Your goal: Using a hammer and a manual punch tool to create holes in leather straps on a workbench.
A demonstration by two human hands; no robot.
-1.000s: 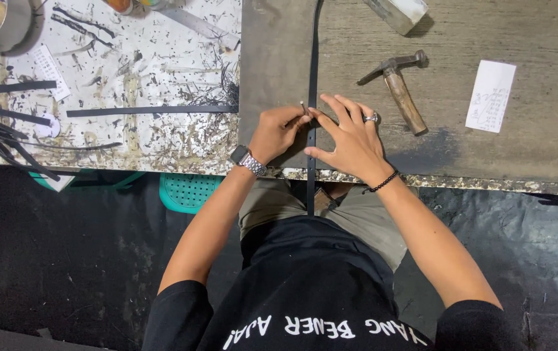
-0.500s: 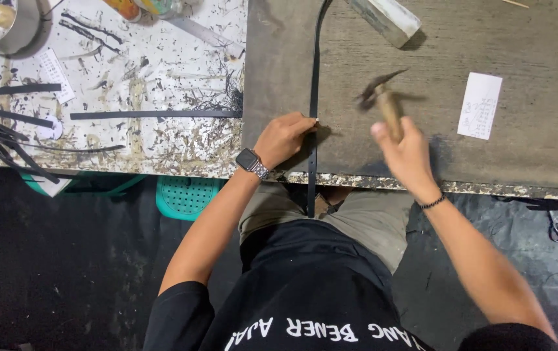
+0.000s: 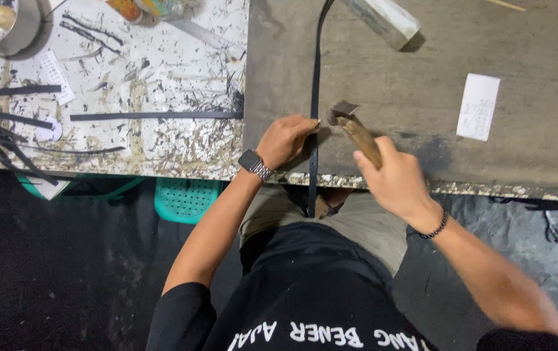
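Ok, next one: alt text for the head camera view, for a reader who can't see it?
Seen from above, a person's right hand grips a wooden-handled hammer with its head over a long black strap, which the left hand presses to a grey workbench. The strap hangs off the bench's near edge. A white paper slip lies to the right.

Even, fairly bright light falls from overhead on the table (image 3: 526,52); the floor below at six and seven o'clock sinks into near black. A short, soft shadow sits at four o'clock of the clear cylinder (image 3: 383,19). No harsh glare, just a mild sheen on the pale speckled sheet (image 3: 162,84). Motion blur smears the right hand (image 3: 396,179), its forearm and the hammer (image 3: 353,123); the left hand (image 3: 285,140) reads sharp. Edges bow slightly.
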